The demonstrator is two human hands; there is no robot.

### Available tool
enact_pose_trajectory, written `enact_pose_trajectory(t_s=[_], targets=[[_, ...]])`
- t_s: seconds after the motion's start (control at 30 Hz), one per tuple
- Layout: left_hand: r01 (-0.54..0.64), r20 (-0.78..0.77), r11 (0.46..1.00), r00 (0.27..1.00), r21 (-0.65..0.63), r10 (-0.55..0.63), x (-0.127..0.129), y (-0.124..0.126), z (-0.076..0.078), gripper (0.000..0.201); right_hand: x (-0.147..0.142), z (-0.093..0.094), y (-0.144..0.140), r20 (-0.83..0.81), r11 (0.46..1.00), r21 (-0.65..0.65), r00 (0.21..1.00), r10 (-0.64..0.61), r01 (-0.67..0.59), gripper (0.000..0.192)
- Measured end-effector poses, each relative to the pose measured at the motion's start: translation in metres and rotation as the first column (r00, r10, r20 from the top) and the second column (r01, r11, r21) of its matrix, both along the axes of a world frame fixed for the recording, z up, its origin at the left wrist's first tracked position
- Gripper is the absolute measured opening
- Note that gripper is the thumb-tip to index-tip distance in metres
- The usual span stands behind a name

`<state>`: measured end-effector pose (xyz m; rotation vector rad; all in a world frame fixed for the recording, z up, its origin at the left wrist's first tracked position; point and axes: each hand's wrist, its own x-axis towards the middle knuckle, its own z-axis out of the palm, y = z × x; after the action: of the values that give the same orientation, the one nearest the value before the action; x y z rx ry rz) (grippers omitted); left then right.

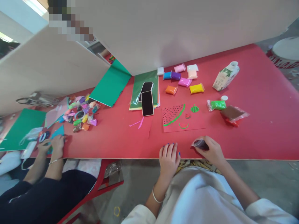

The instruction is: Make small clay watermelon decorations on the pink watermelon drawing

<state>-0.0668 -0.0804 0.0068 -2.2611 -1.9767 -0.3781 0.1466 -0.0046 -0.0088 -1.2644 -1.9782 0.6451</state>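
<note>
Palm down at the red table's near edge, my left hand (169,156) lies with its fingers stretched out and nothing in them. My right hand (211,151) is closed on a clear packet of dark clay (200,143), resting on the tabletop. Just beyond both hands lies a red sheet (197,123) with a watermelon slice (174,114) with dark dots and a green rind. A small green melon (194,108), a tiny red slice (187,116) and a green-edged curve (183,126) are also on it. Further right are a green clay packet (217,105) and a brown-and-red packet (233,114).
Several clay packets, including a yellow one (196,88), lie at the back. A carton (226,76) stands right, its white cap (224,98) nearby. Two phones (147,103) rest by a green paper pack (137,90). At left, a co-worker's hands (57,144) handle blue material.
</note>
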Motion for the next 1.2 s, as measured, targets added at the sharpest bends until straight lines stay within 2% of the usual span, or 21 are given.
enact_pose_trajectory(t_s=[0.13, 0.37, 0.53, 0.87, 0.97, 1.07, 1.13, 1.2], targets=[[0.018, 0.016, 1.000, 1.000, 0.003, -0.018, 0.000, -0.002, -0.001, 0.040, 0.000, 0.001, 0.000, -0.003, 1.000, -0.013, 1.000, 0.000, 0.000, 0.014], [0.038, -0.001, 0.999, 0.999, -0.007, -0.038, 0.003, 0.011, -0.001, 0.041, -0.002, 0.001, 0.001, -0.015, 1.000, -0.013, 1.000, -0.007, 0.007, 0.014], [0.090, 0.037, 0.996, 0.995, 0.001, -0.090, 0.005, 0.011, -0.003, 0.042, -0.003, -0.002, -0.001, -0.003, 0.999, -0.037, 1.000, -0.028, 0.028, 0.016], [-0.013, 0.045, 1.000, 0.999, -0.002, 0.013, -0.006, 0.013, -0.004, 0.041, -0.004, 0.007, 0.002, -0.031, 0.999, -0.037, 0.999, -0.008, 0.007, 0.014], [0.018, 0.058, 1.000, 0.998, -0.022, -0.016, -0.005, 0.015, -0.004, 0.041, -0.003, 0.008, 0.001, -0.037, 0.999, -0.051, 0.999, 0.002, -0.004, 0.015], [0.052, 0.059, 0.998, 0.997, -0.042, -0.049, -0.003, 0.019, -0.004, 0.042, -0.004, 0.022, 0.000, -0.068, 0.998, -0.027, 0.996, 0.056, -0.058, 0.016], [0.032, 0.046, 0.998, 0.999, -0.048, -0.029, -0.004, 0.020, -0.005, 0.043, -0.008, 0.044, 0.001, -0.126, 0.986, -0.002, 0.978, 0.165, -0.167, 0.022], [0.012, 0.038, 0.999, 0.999, -0.041, -0.010, -0.007, 0.020, -0.006, 0.043, -0.016, 0.076, 0.004, -0.237, 0.947, 0.044, 0.918, 0.318, -0.317, 0.031]])
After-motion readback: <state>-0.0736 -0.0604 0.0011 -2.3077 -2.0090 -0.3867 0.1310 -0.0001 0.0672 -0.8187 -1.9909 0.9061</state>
